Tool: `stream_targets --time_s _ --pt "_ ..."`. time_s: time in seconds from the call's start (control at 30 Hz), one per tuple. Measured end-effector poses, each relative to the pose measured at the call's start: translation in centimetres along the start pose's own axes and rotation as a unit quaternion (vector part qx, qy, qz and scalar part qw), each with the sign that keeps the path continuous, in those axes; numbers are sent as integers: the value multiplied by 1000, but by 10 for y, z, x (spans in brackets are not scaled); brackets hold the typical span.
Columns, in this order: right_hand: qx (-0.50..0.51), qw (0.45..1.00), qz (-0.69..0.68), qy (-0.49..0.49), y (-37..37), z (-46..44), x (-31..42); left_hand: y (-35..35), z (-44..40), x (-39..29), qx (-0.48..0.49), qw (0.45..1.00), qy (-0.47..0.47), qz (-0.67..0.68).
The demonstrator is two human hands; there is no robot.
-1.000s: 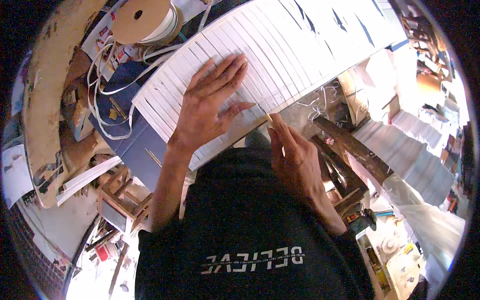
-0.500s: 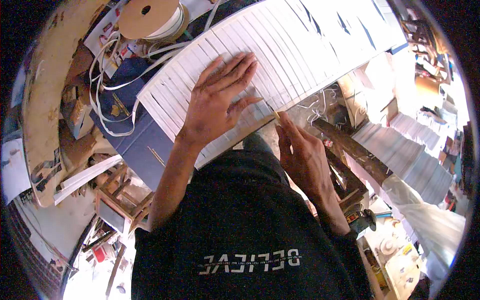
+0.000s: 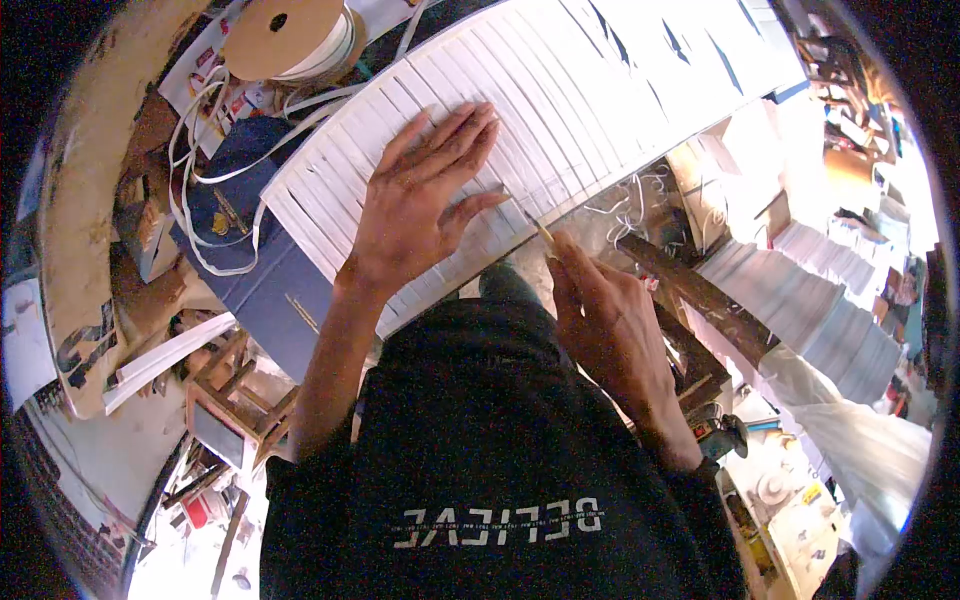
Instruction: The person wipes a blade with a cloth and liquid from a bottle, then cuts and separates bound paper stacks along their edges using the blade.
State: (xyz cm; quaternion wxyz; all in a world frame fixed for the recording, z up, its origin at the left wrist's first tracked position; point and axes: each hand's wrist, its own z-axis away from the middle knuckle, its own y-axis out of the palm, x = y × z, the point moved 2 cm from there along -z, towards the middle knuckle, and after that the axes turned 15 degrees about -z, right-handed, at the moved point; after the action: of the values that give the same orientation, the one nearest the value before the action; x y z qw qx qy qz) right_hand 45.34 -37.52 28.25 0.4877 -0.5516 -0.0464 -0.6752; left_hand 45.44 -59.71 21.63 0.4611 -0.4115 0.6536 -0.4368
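Note:
A long row of white strips, apparently book spines packed side by side (image 3: 560, 120), stretches across in front of me. My left hand (image 3: 420, 205) lies on it, palm down, fingers stretched and thumb pointing right. At the row's near edge, my right hand (image 3: 605, 310) pinches a slim tool (image 3: 545, 234) with a yellowish part and a thin dark tip. That tip reaches onto the strips just right of my left thumb. Most of the tool is hidden in my fingers, so its exact kind is unclear.
Dark blue covers with gold print (image 3: 265, 290) lie left of the row. A cardboard-sided spool (image 3: 285, 40) sits behind them, with loose white tape (image 3: 185, 220). Stacked papers (image 3: 800, 300) stand at right beyond a dark wooden beam (image 3: 690, 290). A wooden stool (image 3: 225, 420) is at lower left.
The whole view has shifted slightly, moving the row and both hands a little left in the picture. My left hand stays flat on the strips, and my right hand keeps its pinch at the near edge.

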Motion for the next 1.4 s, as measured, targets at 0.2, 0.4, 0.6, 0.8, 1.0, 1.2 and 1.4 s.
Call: stream_targets --time_s 0.2,0.4,0.6,0.8,1.0,1.2,1.4 --pt "-102 993 -6 -54 22 0 -14 0 0 4 2 1000 7 25" --pt "-73 997 -23 -34 29 -6 -18 0 1 2 -3 999 -6 31" --pt "-75 996 -32 -42 26 -6 -16 1 1 1 -10 1000 -17 22" --pt "-70 996 -54 -29 18 -7 -7 0 1 2 -13 999 -16 30" --pt "-72 995 -24 -61 22 -7 -14 0 1 2 -9 1000 -15 23" --pt "-36 999 27 13 14 -13 10 1 1 2 -6 1000 -8 21" --pt "-15 998 56 5 11 -11 8 0 0 2 -6 1000 -6 20"
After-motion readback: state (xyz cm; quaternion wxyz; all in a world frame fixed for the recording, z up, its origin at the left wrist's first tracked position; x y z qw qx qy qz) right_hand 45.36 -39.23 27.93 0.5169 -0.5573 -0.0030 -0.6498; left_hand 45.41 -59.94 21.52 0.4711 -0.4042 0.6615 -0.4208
